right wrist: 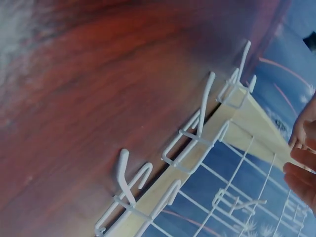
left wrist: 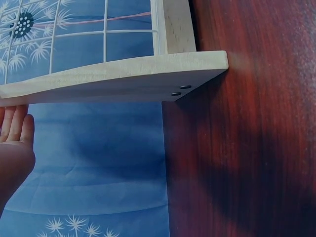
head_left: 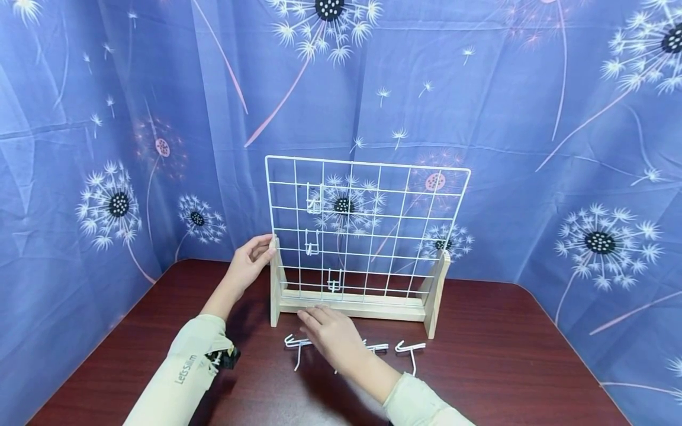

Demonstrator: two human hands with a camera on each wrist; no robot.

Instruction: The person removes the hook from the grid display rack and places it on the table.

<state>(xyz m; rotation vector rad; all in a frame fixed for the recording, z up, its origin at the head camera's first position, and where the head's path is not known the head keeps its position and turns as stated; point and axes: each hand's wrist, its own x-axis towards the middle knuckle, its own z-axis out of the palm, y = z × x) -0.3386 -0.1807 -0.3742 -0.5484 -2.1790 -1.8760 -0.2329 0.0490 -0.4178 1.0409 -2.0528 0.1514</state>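
A white wire grid panel [head_left: 367, 235] stands upright in a light wooden stand [head_left: 351, 307]. My left hand [head_left: 249, 264] grips the top of the stand's left side post, its fingers reaching the post's outer face in the left wrist view. Three white wire hooks hang on the grid's left part: an upper hook [head_left: 314, 206], a middle hook [head_left: 311, 245] and a lower hook [head_left: 334, 285]. My right hand [head_left: 338, 340], fingers extended and holding nothing, hovers before the stand's base. More white hooks [right wrist: 190, 148] lie in a row on the table, partly hidden by this hand in the head view.
The dark red wooden table [head_left: 495, 367] carries the stand near its back edge. Behind and at both sides hangs a blue curtain [head_left: 511, 118] with dandelion prints. A small black device [head_left: 226, 358] sits at my left sleeve.
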